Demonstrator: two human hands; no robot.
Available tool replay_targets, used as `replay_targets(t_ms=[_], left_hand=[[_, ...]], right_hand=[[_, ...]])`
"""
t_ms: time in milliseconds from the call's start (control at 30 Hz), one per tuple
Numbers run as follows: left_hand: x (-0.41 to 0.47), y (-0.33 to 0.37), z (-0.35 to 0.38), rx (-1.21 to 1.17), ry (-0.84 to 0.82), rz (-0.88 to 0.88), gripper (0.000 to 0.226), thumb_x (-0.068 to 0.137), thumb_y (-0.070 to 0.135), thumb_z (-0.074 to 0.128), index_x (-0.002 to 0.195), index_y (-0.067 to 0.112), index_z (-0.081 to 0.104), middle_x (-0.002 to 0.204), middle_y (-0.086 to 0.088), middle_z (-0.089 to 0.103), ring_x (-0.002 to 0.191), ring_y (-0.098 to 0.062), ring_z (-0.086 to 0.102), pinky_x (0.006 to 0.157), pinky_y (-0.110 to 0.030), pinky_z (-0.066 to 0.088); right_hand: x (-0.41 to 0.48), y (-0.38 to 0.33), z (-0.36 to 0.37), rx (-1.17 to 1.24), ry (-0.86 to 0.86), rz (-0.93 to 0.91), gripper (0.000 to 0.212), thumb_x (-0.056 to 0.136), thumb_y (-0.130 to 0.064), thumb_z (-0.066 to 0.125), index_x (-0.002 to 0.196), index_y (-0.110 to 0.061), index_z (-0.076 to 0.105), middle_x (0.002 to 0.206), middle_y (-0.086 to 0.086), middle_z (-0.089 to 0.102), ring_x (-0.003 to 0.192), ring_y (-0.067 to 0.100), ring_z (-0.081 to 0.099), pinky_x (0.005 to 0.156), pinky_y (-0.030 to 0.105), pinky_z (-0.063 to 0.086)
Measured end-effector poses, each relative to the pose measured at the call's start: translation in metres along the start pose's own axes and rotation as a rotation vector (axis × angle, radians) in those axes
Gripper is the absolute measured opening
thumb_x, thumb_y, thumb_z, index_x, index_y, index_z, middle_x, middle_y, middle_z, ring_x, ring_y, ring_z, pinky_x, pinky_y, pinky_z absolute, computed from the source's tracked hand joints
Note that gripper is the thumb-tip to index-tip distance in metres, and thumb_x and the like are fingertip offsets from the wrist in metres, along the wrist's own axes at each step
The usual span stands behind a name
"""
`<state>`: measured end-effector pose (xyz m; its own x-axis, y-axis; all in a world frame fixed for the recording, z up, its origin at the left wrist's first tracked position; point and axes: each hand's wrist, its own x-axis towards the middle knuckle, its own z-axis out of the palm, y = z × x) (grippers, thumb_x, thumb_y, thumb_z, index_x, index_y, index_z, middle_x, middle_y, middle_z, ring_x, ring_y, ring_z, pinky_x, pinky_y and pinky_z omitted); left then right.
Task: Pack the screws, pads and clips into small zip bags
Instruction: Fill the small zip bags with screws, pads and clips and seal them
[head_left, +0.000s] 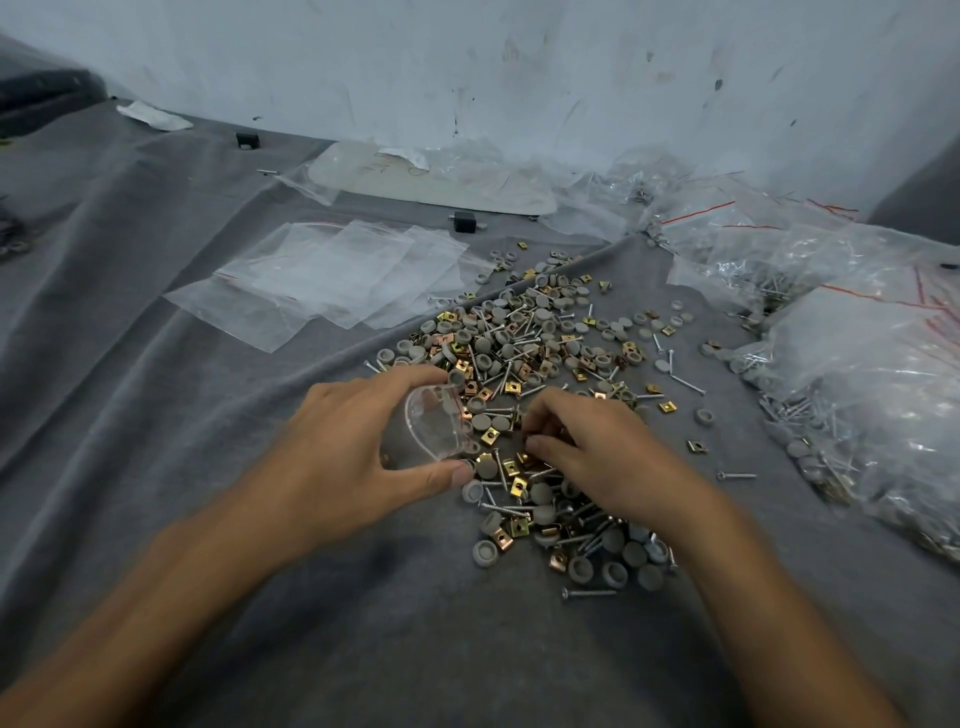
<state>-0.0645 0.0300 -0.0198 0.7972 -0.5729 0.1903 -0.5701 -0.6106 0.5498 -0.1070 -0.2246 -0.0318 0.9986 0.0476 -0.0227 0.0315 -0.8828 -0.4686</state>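
A loose heap of silver screws, grey round pads and brass-coloured clips (524, 338) spreads over the grey cloth (156, 415). My left hand (353, 441) grips a small clear zip bag (431, 426), its mouth held open toward the heap. My right hand (587, 447) rests on the near part of the heap with its fingers curled in among the pieces, pinching at small parts; what it holds is hidden by the fingers. Empty zip bags (332, 275) lie flat to the upper left of the heap.
Filled clear bags with red zip lines (831, 312) are piled along the right side. A white sheet under plastic (441, 182) lies against the pale wall. Two small black blocks (464, 222) (247, 140) sit on the cloth behind the bags.
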Motion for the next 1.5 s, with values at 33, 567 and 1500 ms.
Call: replay_targets(t_ms=[33, 567, 1500], left_hand=[[0.000, 0.000, 0.000, 0.002, 0.000, 0.001, 0.089, 0.063, 0.094, 0.048, 0.141, 0.053, 0.037, 0.144, 0.024, 0.048, 0.114, 0.013, 0.024, 0.104, -0.030, 0.030], [0.000, 0.002, 0.003, 0.000, -0.015, -0.010, 0.087, 0.063, 0.086, 0.052, 0.141, 0.050, 0.040, 0.141, 0.021, 0.051, 0.110, 0.012, 0.023, 0.098, -0.029, 0.028], [0.001, 0.002, 0.007, 0.036, -0.010, 0.095, 0.078, 0.071, 0.082, 0.057, 0.139, 0.043, 0.045, 0.134, 0.026, 0.056, 0.125, 0.006, 0.043, 0.109, -0.032, 0.032]], right_hand=[[0.000, 0.001, 0.000, -0.010, 0.012, 0.005, 0.008, 0.100, -0.028, 0.062, 0.103, -0.034, 0.058, 0.095, -0.018, 0.060, 0.088, -0.001, 0.056, 0.072, 0.022, 0.045], [-0.009, -0.003, -0.009, -0.009, 0.023, 0.007, 0.018, 0.095, -0.025, 0.070, 0.095, -0.038, 0.059, 0.091, -0.021, 0.061, 0.085, -0.006, 0.056, 0.069, 0.014, 0.042], [-0.006, -0.056, 0.016, 0.987, 0.144, -0.032, 0.025, 0.083, 0.003, 0.078, 0.083, -0.020, 0.071, 0.079, -0.003, 0.071, 0.073, 0.012, 0.068, 0.066, 0.023, 0.056]])
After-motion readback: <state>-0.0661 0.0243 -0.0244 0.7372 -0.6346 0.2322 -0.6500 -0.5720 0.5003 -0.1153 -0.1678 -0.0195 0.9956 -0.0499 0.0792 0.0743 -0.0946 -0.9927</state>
